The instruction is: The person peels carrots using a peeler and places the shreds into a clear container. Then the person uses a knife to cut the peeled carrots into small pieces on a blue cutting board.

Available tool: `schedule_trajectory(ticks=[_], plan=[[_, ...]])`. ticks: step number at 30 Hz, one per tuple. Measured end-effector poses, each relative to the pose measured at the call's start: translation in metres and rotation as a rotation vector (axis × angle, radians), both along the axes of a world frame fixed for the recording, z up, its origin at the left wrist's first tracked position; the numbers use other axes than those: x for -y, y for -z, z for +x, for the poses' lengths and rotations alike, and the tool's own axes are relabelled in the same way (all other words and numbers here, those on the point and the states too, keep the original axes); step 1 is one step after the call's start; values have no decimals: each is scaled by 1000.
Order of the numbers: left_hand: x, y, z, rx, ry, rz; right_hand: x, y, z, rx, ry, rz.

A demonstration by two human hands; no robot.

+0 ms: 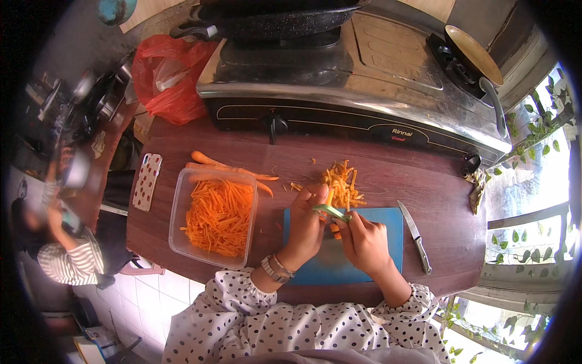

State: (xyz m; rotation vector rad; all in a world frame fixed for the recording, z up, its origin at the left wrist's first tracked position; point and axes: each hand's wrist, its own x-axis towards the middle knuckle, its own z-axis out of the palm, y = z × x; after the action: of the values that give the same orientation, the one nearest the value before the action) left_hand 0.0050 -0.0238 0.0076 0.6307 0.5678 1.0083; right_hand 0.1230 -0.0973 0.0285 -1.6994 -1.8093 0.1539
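Note:
Over the blue cutting board (386, 261), my left hand (303, 227) grips a carrot piece (329, 194). My right hand (369, 241) holds a green-handled vegetable peeler (334, 211) against or very close to the carrot. Cut carrot chunks (335, 231) show between the hands, partly hidden. A heap of carrot peelings (345, 182) lies just beyond the board's far edge. Left of the board, a clear plastic container (171, 227) is filled with carrot strips (220, 223). Unpeeled-looking carrots (209, 160) lie behind it, partly covered. A knife (416, 236) rests on the table to the board's right.
A Rinnai gas stove (309, 111) spans the table's back, bearing a dark pan (273, 22) and a smaller frying pan (475, 52). A red plastic bag (175, 86) sits at back left, a phone (147, 182) at the left edge. Another person (75, 255) works at far left.

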Motion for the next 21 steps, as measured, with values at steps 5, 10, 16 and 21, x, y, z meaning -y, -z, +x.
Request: schedule_trajectory(ticks=[5,10,16,21], plan=[[2,-1,4,55,-30,-60,0,3,-2,49,26,-3],[1,10,1,86,-13,-54,1,4,-5,55,51,0],[5,3,5,52,-49,-56,1,2,-6,71,109,-3],[6,2,4,41,-48,-57,1,6,-5,115,112,-19]])
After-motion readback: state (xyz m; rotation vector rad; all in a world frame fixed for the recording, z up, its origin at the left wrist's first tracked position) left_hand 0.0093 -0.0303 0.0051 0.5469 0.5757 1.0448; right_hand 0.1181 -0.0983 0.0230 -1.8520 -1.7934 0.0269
